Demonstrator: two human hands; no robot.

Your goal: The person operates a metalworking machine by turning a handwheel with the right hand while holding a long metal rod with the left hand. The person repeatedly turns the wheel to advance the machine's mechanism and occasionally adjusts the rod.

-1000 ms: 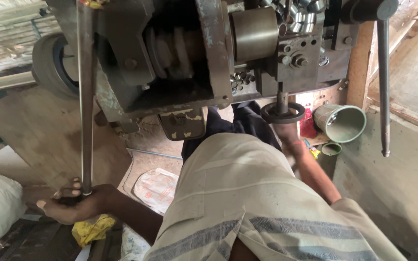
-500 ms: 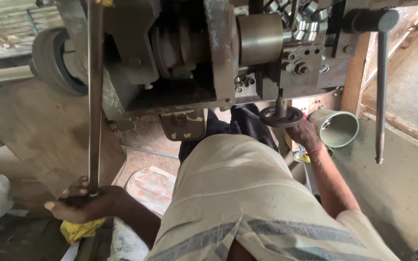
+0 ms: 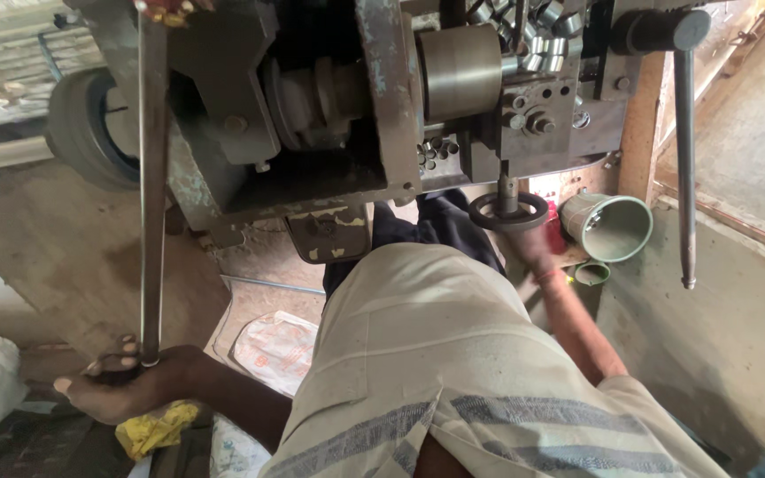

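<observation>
Left hand [image 3: 126, 385] closed around the bottom end of a long steel lever [image 3: 150, 204] rising to the worn machine [image 3: 338, 115]; we judge the lever heavy, rigid and best gripped low. Our right hand [image 3: 533, 243] reaches the small dark handwheel [image 3: 507, 211] under the machine; we cannot tell whether it grips. A grey cup [image 3: 608, 227] sits just beside.

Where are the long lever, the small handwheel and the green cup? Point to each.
long lever [image 3: 150, 204], head view, on the middle of the metal bar
small handwheel [image 3: 508, 212], head view, on the front rim of the dark wheel
green cup [image 3: 608, 228], head view, on the pale inner wall
</observation>
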